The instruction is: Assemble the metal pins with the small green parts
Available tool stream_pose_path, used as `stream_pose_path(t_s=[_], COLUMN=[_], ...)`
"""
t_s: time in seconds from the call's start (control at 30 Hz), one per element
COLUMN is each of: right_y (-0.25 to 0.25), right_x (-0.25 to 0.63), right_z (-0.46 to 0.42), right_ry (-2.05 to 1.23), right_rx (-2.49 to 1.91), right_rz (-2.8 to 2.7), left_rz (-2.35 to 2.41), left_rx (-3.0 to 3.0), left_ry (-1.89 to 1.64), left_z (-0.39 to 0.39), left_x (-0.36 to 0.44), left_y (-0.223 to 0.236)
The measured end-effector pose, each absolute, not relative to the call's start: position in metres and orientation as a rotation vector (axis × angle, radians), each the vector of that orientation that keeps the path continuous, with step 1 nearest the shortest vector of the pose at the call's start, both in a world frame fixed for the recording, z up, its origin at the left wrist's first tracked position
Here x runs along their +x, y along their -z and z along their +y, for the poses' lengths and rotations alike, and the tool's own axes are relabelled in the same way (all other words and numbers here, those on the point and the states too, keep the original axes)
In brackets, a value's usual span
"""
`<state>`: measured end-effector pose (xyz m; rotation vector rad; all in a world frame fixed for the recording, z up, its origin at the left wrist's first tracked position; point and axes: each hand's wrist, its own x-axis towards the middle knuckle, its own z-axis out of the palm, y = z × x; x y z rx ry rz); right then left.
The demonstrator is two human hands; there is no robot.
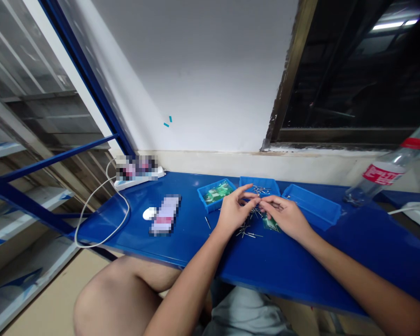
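The loose metal pins [247,232] lie in a heap right under and just on the near side of the left hand [240,205], perhaps spread there so that single ones are easy to pick out. The right hand [280,210] meets it fingertip to fingertip above the heap, a pose that would suit handling something small; both are curled as if pinching, but I cannot tell whether either grasps anything. A small green-marked bag [271,225] lies just below the right hand, partly covered by it. Left of the left hand is a lone pin [207,222], and beyond that hand to the left a blue tray [215,206] holds green bags [220,190]. Straight beyond the hands, a second tray [243,181] holds more pins; a third tray [311,205] stands beyond the right hand to its right. All three seem grouped for easy reach. Farther right of the right hand stands a bottle [381,175]; well left of the left hand lies a pixelated flat object [166,214], seemingly out of the way.
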<state>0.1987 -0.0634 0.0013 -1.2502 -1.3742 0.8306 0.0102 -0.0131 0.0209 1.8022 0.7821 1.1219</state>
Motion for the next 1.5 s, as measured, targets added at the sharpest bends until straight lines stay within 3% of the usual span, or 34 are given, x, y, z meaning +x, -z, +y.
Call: stream_pose_path(t_s=[0.27,0.47,0.97,1.5], right_y=[-0.002,-0.006,-0.001,0.000], right_x=[0.204,0.201,0.202,0.202], right_z=[-0.051,-0.058,-0.062,-0.063], right_ry=[-0.994,-0.960,-0.847,-0.419], right_rx=[-1.261,-1.287,-1.306,-1.299], right_rz=[-1.110,-1.208,-1.360,-1.655], left_rz=[0.857,0.818,0.789,0.774], left_rx=[2.519,2.650,2.560,2.045], left_ry=[-0.831,-0.677,-0.880,-1.237], left_z=[-0.017,-0.012,-0.006,-0.017], left_x=[0.007,0.006,0.008,0.013], left_y=[-0.012,-0.003,-0.003,-0.017])
